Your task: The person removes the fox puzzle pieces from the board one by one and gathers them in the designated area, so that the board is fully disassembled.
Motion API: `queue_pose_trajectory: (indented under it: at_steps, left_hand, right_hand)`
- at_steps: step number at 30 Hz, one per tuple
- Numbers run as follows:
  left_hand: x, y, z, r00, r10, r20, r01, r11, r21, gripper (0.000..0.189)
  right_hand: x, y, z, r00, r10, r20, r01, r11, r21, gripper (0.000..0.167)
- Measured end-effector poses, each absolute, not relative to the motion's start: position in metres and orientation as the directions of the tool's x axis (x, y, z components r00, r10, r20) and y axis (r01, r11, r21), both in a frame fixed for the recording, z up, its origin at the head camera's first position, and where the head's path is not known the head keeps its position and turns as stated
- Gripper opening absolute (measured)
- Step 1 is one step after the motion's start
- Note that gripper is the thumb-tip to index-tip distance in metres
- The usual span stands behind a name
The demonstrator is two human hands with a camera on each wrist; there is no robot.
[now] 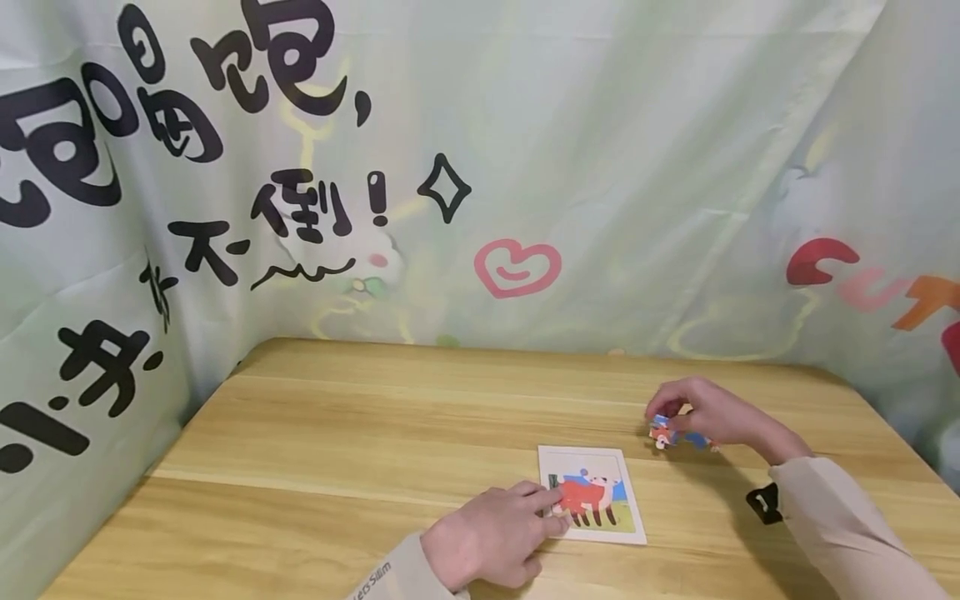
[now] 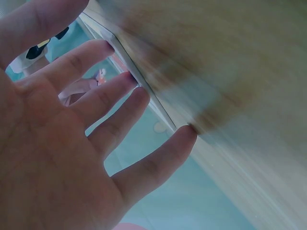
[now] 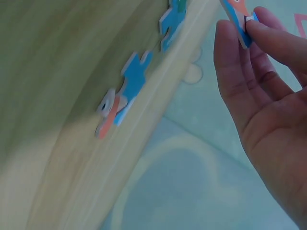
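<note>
My right hand [image 1: 697, 410] pinches a small jigsaw puzzle piece [image 3: 236, 20] between thumb and fingers, raised over the table. The piece is orange, white and blue. Below that hand, loose blue puzzle pieces [image 3: 134, 84] lie on the wood, one with an orange and white part; the hand partly covers them in the head view. My left hand [image 1: 497, 533] is spread with its fingertips at the left side of a white-bordered puzzle board [image 1: 636, 532]. On the board is a picture of a red-orange animal with a white face and dark legs; the fingers hide its left edge.
A black tag [image 1: 765, 504] with a white mark lies beside the right sleeve. The wooden table [image 1: 315, 433] ends at the back against a printed cloth curtain [image 1: 615, 192], which also hangs along the left and right sides.
</note>
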State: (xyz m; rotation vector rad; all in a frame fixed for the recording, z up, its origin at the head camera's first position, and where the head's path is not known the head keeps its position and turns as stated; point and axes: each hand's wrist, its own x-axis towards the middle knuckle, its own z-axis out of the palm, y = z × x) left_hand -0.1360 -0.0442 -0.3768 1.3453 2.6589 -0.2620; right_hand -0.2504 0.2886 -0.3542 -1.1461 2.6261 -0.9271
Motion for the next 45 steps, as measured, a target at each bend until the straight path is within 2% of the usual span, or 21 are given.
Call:
queue_pose_trajectory:
  at_steps: [4,13,18,31,45]
  left_hand:
    - [-0.137,-0.044,-0.377,-0.583,0.784,-0.211,0.81,0.579,-0.087,0.054]
    - [-0.139,-0.043,-0.374,-0.586,0.784,-0.204,0.809,0.58,-0.097,0.055]
    - [-0.14,-0.045,-0.373,-0.591,0.782,-0.197,0.806,0.584,-0.101,0.054]
    - [-0.14,-0.046,-0.37,-0.594,0.783,-0.183,0.804,0.583,-0.115,0.055]
    - [-0.139,-0.043,-0.376,-0.597,0.777,-0.201,0.8,0.596,-0.072,0.053]
  right_hand:
    - [-0.25,0.298,-0.351,-0.746,-0.662,0.073,-0.57,0.577,-0.585,0.021]
    - [-0.251,0.326,-0.35,-0.775,-0.627,0.08,-0.548,0.604,-0.579,0.021]
    - [-0.256,0.333,-0.354,-0.764,-0.635,0.114,-0.578,0.594,-0.56,0.024]
    - [-0.263,0.352,-0.359,-0.826,-0.558,0.079,-0.522,0.704,-0.48,0.023]
    - [-0.259,0.369,-0.374,-0.853,-0.522,0.017,-0.454,0.724,-0.519,0.024]
